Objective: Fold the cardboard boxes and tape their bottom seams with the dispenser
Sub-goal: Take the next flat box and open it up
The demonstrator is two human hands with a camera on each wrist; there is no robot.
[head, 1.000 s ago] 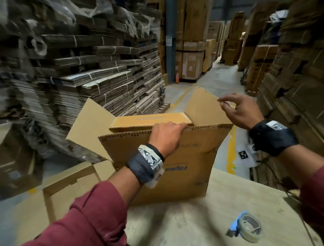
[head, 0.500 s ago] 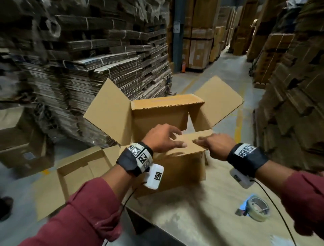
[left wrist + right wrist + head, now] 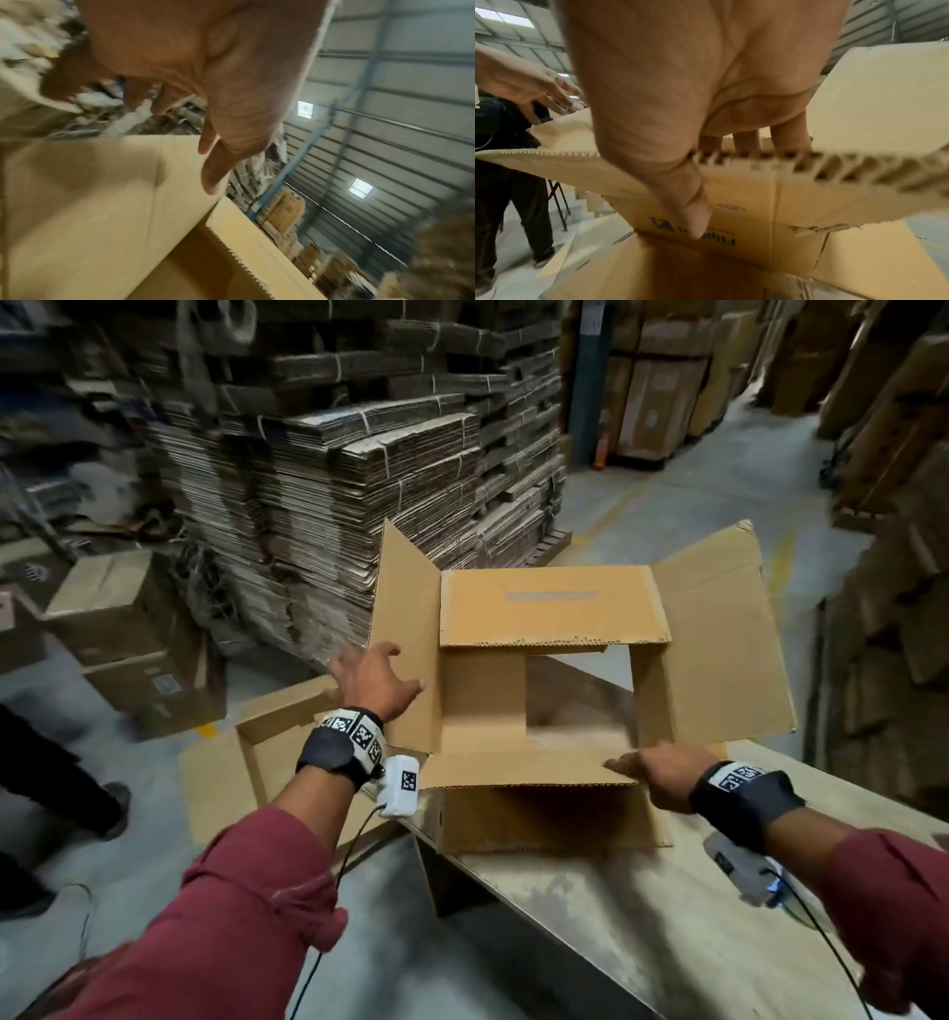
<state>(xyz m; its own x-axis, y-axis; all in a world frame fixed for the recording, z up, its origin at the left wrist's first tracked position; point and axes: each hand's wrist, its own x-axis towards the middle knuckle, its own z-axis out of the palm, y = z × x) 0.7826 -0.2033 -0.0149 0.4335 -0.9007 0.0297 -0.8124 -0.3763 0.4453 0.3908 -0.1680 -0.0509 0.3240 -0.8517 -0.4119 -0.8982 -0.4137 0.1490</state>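
The cardboard box (image 3: 554, 711) stands on the table (image 3: 590, 916), flaps spread. The right hand (image 3: 662, 778) pinches the near flap (image 3: 524, 770) at 5 o'clock, thumb beneath. The left hand (image 3: 375, 680), fingers spread and released, touches the 9 o'clock flap (image 3: 405, 634). Another open box (image 3: 246, 762) lies beyond at 8 o'clock.

Tall stacks of flattened cartons (image 3: 328, 469), tied in bundles with string, fill the space beyond the wooden table (image 3: 590, 916). To the left, a taped-up brown carton (image 3: 123, 629) sits on the grey concrete floor (image 3: 683, 495). A blue steel column (image 3: 590, 377) rises at the back, with packed cartons on a pallet (image 3: 662, 397) just beside it. More piled cardboard (image 3: 893, 557) lines the right side. At the far left edge stands another person's dark trouser leg and shoe (image 3: 61, 793).
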